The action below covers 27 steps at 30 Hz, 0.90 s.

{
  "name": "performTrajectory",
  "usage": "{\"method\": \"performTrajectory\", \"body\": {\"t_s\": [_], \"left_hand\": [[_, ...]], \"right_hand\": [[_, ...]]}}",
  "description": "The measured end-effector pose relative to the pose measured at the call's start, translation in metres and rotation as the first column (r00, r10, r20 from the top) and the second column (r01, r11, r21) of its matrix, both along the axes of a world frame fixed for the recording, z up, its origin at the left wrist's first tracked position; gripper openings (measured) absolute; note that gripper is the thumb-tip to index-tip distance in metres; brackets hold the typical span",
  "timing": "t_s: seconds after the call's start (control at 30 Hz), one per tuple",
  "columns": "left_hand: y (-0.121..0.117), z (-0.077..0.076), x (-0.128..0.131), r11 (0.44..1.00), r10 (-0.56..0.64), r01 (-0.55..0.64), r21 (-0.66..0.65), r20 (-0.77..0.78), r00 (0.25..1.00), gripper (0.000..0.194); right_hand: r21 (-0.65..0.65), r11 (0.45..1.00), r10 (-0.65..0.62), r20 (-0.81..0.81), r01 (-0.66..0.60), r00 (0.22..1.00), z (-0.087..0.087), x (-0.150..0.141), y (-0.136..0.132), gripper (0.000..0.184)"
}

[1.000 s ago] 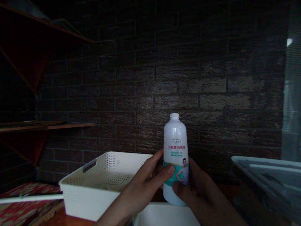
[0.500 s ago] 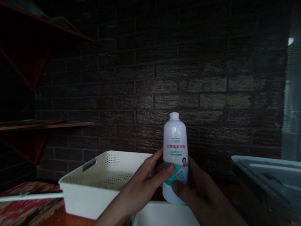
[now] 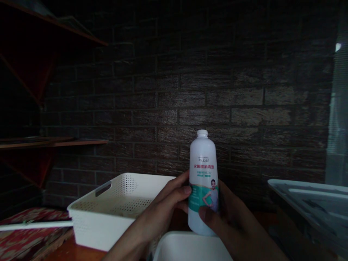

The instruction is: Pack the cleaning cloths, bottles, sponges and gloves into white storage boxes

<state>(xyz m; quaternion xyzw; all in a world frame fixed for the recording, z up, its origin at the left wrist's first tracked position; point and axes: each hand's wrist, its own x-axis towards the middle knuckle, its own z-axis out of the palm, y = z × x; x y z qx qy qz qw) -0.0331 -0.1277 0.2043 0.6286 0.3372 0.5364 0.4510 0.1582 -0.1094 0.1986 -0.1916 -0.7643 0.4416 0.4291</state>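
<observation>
A white disinfectant bottle (image 3: 202,156) with a white cap stands upright in front of me, its green and white label facing me. My right hand (image 3: 231,221) is closed round its lower right side, thumb across the front of the label. On the other side, my left hand (image 3: 165,206) holds the bottle's left edge, with the thumb at the label's rim and the fingers partly hidden behind. Just below the bottle is the rim of a white bin (image 3: 187,237), cut off by the frame's bottom edge.
Left of my hands sits a white perforated basket (image 3: 95,232) on a reddish-brown surface (image 3: 73,253). A red patterned cloth (image 3: 24,239) lies farther left, below wall shelves (image 3: 81,143). At right is a large container with a pale lid (image 3: 312,195). A dark brick wall (image 3: 168,90) stands behind.
My left thumb has slid back from the label's front to the bottle's left edge, showing more of the label. The bottle has turned slightly; my right hand keeps its hold.
</observation>
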Motion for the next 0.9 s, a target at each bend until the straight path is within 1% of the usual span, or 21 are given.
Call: {"method": "performTrajectory", "body": {"t_s": [0.13,0.2,0.27,0.33,0.4,0.47,0.53,0.6,0.7,0.8,0.9], "left_hand": [[0.004,-0.001,0.000,0.999,-0.043,0.042,0.023,0.071,0.997,0.045],[0.006,-0.004,0.001,0.999,-0.010,0.005,0.044,0.116,0.993,0.043],[0.007,-0.007,0.001,0.994,0.059,-0.071,0.080,0.147,0.987,0.041],[0.006,-0.007,0.001,0.987,0.087,-0.102,0.120,0.128,0.988,0.038],[0.002,-0.005,0.002,0.987,0.048,-0.058,0.152,0.068,0.996,0.036],[-0.001,-0.001,0.004,0.986,0.017,-0.019,0.164,0.014,1.000,0.038],[-0.003,0.000,0.006,0.983,0.041,-0.037,0.179,-0.019,0.999,0.042],[-0.003,0.000,0.008,0.979,0.078,-0.067,0.192,-0.055,0.995,0.043],[-0.001,-0.002,0.009,0.976,0.094,-0.076,0.205,-0.080,0.992,0.041],[0.000,-0.003,0.010,0.980,0.070,-0.062,0.190,-0.038,0.997,0.040],[0.000,-0.002,0.011,0.981,0.071,-0.073,0.179,0.016,0.997,0.041]], "right_hand": [[-0.017,1.000,-0.024,-0.029,0.024,0.999,-0.003,-0.003,0.002,0.042],[-0.012,0.999,-0.035,-0.044,0.034,0.998,-0.005,-0.005,0.003,0.042],[-0.009,0.999,-0.039,-0.046,0.038,0.998,-0.007,-0.006,0.004,0.044],[-0.016,0.999,-0.035,-0.044,0.035,0.998,-0.009,-0.007,0.005,0.046],[-0.027,1.000,-0.017,-0.049,0.016,0.999,-0.010,-0.007,0.006,0.048],[-0.035,0.999,0.030,-0.059,-0.032,0.998,-0.010,-0.007,0.006,0.046],[-0.032,0.996,0.083,-0.058,-0.084,0.995,-0.008,-0.007,0.005,0.041],[-0.024,0.994,0.105,-0.039,-0.106,0.994,-0.008,-0.007,0.004,0.038],[-0.004,0.997,0.071,-0.021,-0.071,0.997,-0.010,-0.008,0.005,0.042],[0.001,1.000,0.028,-0.017,-0.028,0.999,-0.015,-0.009,0.008,0.050],[0.002,1.000,-0.002,-0.002,0.002,1.000,-0.017,-0.008,0.010,0.056]]}}
